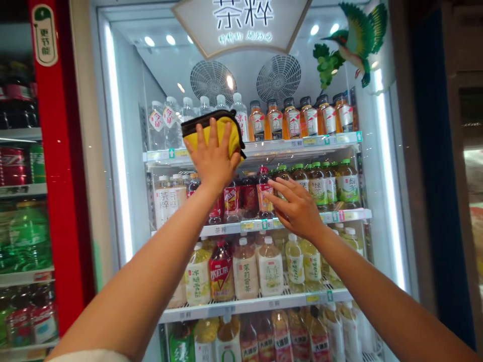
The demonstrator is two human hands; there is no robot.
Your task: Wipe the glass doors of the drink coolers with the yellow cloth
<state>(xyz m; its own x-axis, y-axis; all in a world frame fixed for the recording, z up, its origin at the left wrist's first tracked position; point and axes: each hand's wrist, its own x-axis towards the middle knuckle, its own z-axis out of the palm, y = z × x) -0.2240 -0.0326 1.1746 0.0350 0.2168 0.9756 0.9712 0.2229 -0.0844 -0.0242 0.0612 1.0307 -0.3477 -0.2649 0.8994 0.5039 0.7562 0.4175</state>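
My left hand (212, 160) is raised with fingers spread over a yellow cleaning cloth (226, 126) with a dark border, holding it flat against what looks like the glass front (241, 60) of a lit drinks fridge. Behind the cloth, part of the top shelf's bottles is hidden. Lower and to the right, my right hand (296, 206) is open and holds nothing. Its fingers point left in front of the red-capped bottle (265, 193) and the green-capped tea bottles (317, 187) on the second shelf. Whether its fingertips touch the glass, I cannot tell.
A fan-shaped sign (241, 22) hangs at the top. At the upper right is a green bird decoration (358, 42). Several shelves of bottles sit inside, including amber bottles (292, 120). A red-framed cooler (56, 176) stands on the left, a dark blue panel (437, 176) on the right.
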